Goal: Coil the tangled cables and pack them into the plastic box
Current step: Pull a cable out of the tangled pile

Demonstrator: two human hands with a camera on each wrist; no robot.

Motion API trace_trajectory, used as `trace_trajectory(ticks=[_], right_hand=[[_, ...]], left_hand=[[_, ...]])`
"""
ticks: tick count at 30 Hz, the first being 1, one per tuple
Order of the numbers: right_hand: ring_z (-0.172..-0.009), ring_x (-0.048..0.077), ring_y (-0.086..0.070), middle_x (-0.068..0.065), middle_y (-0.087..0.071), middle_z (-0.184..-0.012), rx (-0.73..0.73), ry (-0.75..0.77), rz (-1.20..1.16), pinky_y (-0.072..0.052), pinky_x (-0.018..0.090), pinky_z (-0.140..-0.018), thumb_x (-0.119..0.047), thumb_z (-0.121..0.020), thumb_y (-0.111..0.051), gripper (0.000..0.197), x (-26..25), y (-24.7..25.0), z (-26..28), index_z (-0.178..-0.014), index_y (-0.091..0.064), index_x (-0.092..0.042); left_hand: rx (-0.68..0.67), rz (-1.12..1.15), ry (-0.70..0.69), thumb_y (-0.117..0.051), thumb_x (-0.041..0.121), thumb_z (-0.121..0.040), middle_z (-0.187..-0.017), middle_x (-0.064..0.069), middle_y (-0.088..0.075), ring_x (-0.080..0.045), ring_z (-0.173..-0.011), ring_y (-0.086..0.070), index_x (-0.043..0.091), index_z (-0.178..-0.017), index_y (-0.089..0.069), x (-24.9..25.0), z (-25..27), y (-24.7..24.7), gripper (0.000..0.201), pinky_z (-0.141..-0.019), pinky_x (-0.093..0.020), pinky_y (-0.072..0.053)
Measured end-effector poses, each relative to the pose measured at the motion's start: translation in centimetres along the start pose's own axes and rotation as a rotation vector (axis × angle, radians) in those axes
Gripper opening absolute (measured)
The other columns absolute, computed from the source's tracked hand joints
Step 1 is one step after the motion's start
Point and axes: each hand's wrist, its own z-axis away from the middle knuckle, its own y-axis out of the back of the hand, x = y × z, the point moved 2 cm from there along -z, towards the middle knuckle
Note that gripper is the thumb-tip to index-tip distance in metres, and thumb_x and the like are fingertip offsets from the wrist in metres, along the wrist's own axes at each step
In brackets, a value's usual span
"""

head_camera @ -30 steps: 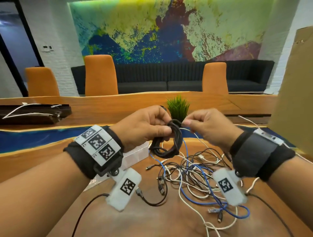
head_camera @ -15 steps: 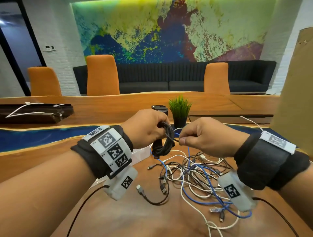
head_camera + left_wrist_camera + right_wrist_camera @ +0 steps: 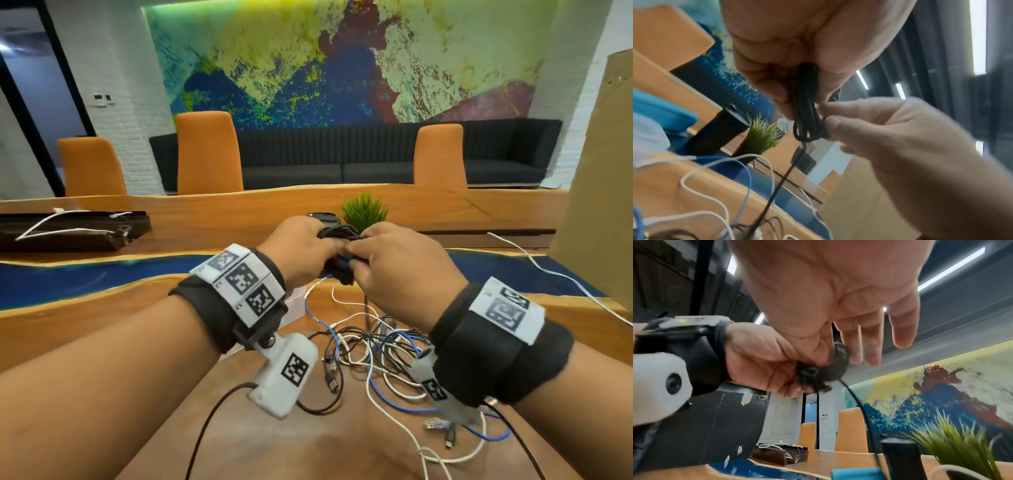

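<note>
A black cable coil (image 3: 337,233) is held up above the wooden table (image 3: 308,445), between both hands. My left hand (image 3: 305,250) grips the bunched loops (image 3: 806,113) in its curled fingers. My right hand (image 3: 383,263) pinches the cable (image 3: 838,363) between thumb and forefinger at the coil's side, its other fingers stretched out. The coil's black tail (image 3: 777,191) hangs down into the tangle of white, blue and black cables (image 3: 376,356) on the table. A corner of the clear plastic box (image 3: 296,305) shows under my left wrist; most of it is hidden.
A small green plant (image 3: 364,212) and a black cylinder (image 3: 322,217) stand just beyond my hands. A cardboard sheet (image 3: 596,205) rises at the right, with a white cable (image 3: 548,274) trailing beside it. A dark tray with white cables (image 3: 68,229) lies far left.
My hands have closed together and moved slightly away from me. The open loop that hung from my left hand is now squeezed into a tight bundle, with my right hand against it.
</note>
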Motion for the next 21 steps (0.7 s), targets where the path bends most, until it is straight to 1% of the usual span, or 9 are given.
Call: trace_trajectory(ticks=[2, 4, 6, 8, 11, 13, 17, 19, 21], right_hand=[[-0.092, 0.022, -0.057, -0.005, -0.058, -0.097, 0.017, -0.034, -0.035, -0.04, 0.032, -0.065, -0.04, -0.095, -0.044, 0.026, 0.0, -0.5, -0.2, -0.105, -0.067, -0.032], [-0.081, 0.019, -0.058, -0.006, -0.06, -0.082, -0.005, -0.065, -0.159, -0.037, 0.028, -0.059, -0.039, -0.094, -0.048, 0.023, 0.1, -0.6, -0.6, -0.088, -0.067, -0.03], [-0.071, 0.014, -0.058, -0.006, -0.062, -0.07, -0.052, -0.146, -0.467, -0.039, 0.023, -0.053, -0.032, -0.091, -0.061, 0.02, 0.7, -0.5, -1.2, -0.075, -0.07, -0.024], [-0.068, 0.012, -0.059, -0.001, -0.065, -0.071, -0.097, -0.258, -0.909, -0.045, 0.019, -0.058, -0.021, -0.082, -0.074, 0.012, 1.2, -0.5, -1.2, -0.072, -0.072, -0.016], [-0.081, 0.021, -0.06, 0.007, -0.062, -0.077, -0.173, -0.426, -1.449, -0.049, 0.045, -0.085, -0.019, -0.072, -0.068, 0.011, 1.8, -0.7, -0.9, -0.076, -0.064, -0.01], [-0.084, 0.021, -0.059, 0.004, -0.059, -0.076, -0.191, -0.506, -1.666, -0.047, 0.05, -0.09, -0.016, -0.08, -0.059, 0.006, 2.2, -0.3, -1.1, -0.075, -0.059, -0.013], [-0.094, 0.022, -0.064, 0.006, -0.064, -0.089, -0.216, -0.449, -1.495, -0.052, 0.048, -0.089, -0.02, -0.096, -0.057, 0.016, 3.0, 1.0, -1.4, -0.082, -0.06, -0.013], [-0.084, 0.02, -0.066, 0.008, -0.066, -0.092, -0.284, -0.333, -1.341, -0.055, 0.039, -0.076, -0.024, -0.098, -0.055, 0.017, 2.2, 1.3, -1.4, -0.089, -0.059, -0.01], [-0.073, 0.018, -0.063, 0.009, -0.067, -0.087, -0.297, -0.239, -1.227, -0.051, 0.031, -0.063, -0.025, -0.099, -0.054, 0.018, 1.2, 1.6, -1.7, -0.09, -0.059, -0.01]], left_hand=[[-0.008, 0.317, 0.058, -0.061, 0.006, -0.094, -0.066, -0.006, -0.057, -0.001, -0.041, -0.055, 0.007, -0.082, -0.061, 0.2, 0.5, -0.2, 0.012, -0.04, -0.012, -0.04], [-0.012, 0.534, 0.104, -0.062, 0.001, -0.092, -0.069, -0.007, -0.06, 0.0, -0.041, -0.057, 0.008, -0.084, -0.061, 0.2, 0.9, -0.5, 0.01, -0.04, -0.012, -0.041], [-0.012, 0.666, 0.131, -0.063, 0.001, -0.091, -0.075, -0.008, -0.062, -0.003, -0.045, -0.06, 0.008, -0.092, -0.06, -0.1, 0.9, -0.6, 0.007, -0.041, -0.014, -0.043], [-0.036, 0.729, 0.092, -0.063, 0.001, -0.09, -0.088, -0.013, -0.067, -0.009, -0.059, -0.066, 0.007, -0.108, -0.06, -0.7, 0.9, -0.4, 0.019, -0.048, -0.017, -0.049], [-0.123, 0.535, -0.104, -0.065, -0.004, -0.086, -0.108, -0.021, -0.068, -0.021, -0.085, -0.069, 0.014, -0.114, -0.058, -1.1, 0.8, -0.2, 0.034, -0.069, -0.026, -0.057], [-0.154, 0.33, -0.201, -0.065, -0.008, -0.086, -0.105, -0.016, -0.068, -0.021, -0.091, -0.067, 0.02, -0.11, -0.058, -1.6, 0.8, -0.3, 0.037, -0.076, -0.028, -0.057], [-0.11, -0.246, -0.205, -0.073, 0.015, -0.085, -0.091, 0.011, -0.063, -0.013, -0.086, -0.062, 0.029, -0.107, -0.052, -2.5, 1.0, -0.2, 0.033, -0.072, -0.019, -0.049], [-0.062, -0.435, -0.227, -0.075, 0.024, -0.081, -0.09, 0.009, -0.062, -0.015, -0.084, -0.06, 0.026, -0.104, -0.049, -2.0, 1.2, -0.7, 0.034, -0.069, -0.025, -0.048], [-0.038, -0.444, -0.302, -0.074, 0.026, -0.079, -0.093, 0.006, -0.063, -0.018, -0.086, -0.06, 0.024, -0.102, -0.05, -0.8, 1.3, -1.4, 0.033, -0.072, -0.029, -0.048]])
